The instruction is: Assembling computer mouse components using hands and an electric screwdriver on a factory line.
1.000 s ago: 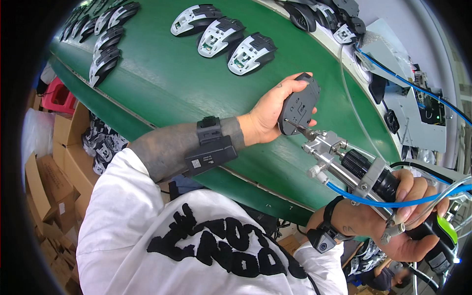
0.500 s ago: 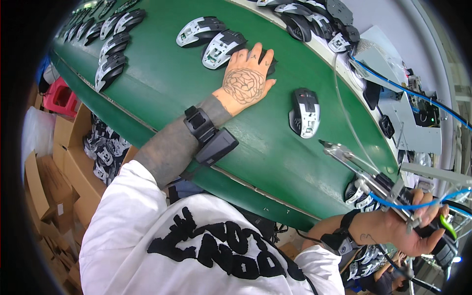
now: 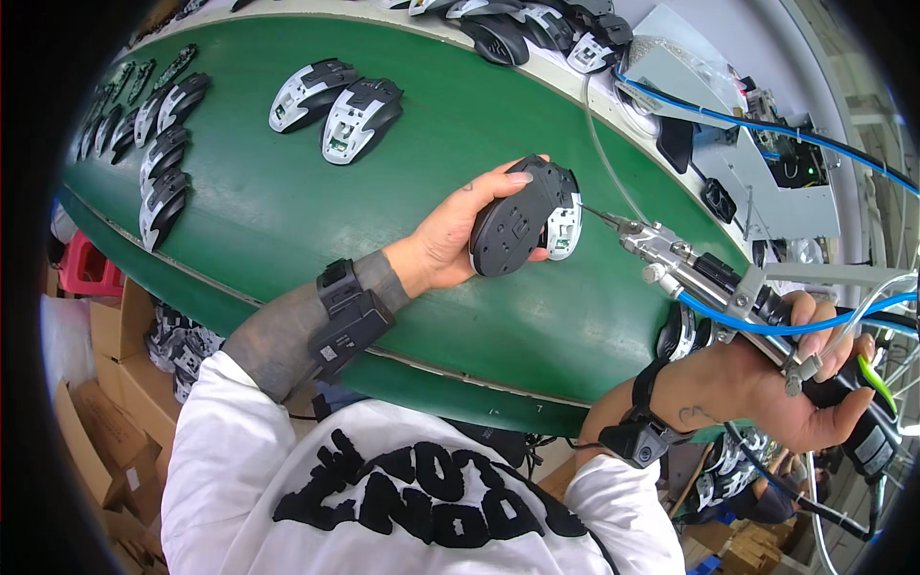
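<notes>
My left hand (image 3: 443,233) grips a computer mouse (image 3: 511,228), its dark underside turned toward me and the thumb over its upper edge. Just behind it, partly covered, a white-and-black mouse (image 3: 567,230) lies on the green conveyor belt (image 3: 402,230). At the right, my right hand (image 3: 781,388) is wrapped round a powered screwdriver (image 3: 685,261) with a metal nose, a blue air hose and a clear tube. Its thin bit points left, close to the mice; contact cannot be made out.
Two half-built mice (image 3: 362,122) sit farther up the belt, with several more in rows (image 3: 165,206) at the far left. Others crowd the white ledge (image 3: 551,65) behind. Cardboard boxes (image 3: 125,369) and a red stool (image 3: 88,268) stand at the lower left.
My left hand has picked a mouse up off the belt and turned its underside up. The screwdriver in my right hand has risen, its bit now nearer the mice. The whole view has shifted.
</notes>
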{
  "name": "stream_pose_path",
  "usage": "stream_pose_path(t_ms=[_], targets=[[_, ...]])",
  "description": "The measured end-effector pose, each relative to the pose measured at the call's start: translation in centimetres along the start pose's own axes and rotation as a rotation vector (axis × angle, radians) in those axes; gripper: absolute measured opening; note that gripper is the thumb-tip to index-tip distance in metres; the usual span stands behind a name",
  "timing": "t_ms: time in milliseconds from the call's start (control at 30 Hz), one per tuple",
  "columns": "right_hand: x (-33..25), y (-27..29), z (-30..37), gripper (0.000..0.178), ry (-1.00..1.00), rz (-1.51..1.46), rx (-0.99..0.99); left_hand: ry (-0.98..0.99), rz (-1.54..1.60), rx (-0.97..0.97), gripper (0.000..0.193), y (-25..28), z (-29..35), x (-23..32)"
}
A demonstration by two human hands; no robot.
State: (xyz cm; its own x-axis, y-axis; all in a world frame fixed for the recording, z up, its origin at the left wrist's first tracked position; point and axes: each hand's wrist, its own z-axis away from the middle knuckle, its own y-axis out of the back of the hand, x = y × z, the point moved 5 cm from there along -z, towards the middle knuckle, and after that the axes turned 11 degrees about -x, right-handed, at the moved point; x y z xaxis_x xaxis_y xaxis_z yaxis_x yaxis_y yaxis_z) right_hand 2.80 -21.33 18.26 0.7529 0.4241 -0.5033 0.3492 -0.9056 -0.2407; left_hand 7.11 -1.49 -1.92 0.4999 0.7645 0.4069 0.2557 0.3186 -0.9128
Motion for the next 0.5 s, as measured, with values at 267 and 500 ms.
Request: stream_pose_path(t_ms=[267,500], targets=[[1.9,-1.3,0.1,0.034,-0.023,-0.048,0.057,-0.017,-0.101,-0.075,0.053,-0.5,0.3,-0.5],[2.1,-1.4,0.0,0.034,-0.031,-0.079,0.028,-0.008,-0.098,-0.106,0.054,-0.9,0.5,-0.5]])
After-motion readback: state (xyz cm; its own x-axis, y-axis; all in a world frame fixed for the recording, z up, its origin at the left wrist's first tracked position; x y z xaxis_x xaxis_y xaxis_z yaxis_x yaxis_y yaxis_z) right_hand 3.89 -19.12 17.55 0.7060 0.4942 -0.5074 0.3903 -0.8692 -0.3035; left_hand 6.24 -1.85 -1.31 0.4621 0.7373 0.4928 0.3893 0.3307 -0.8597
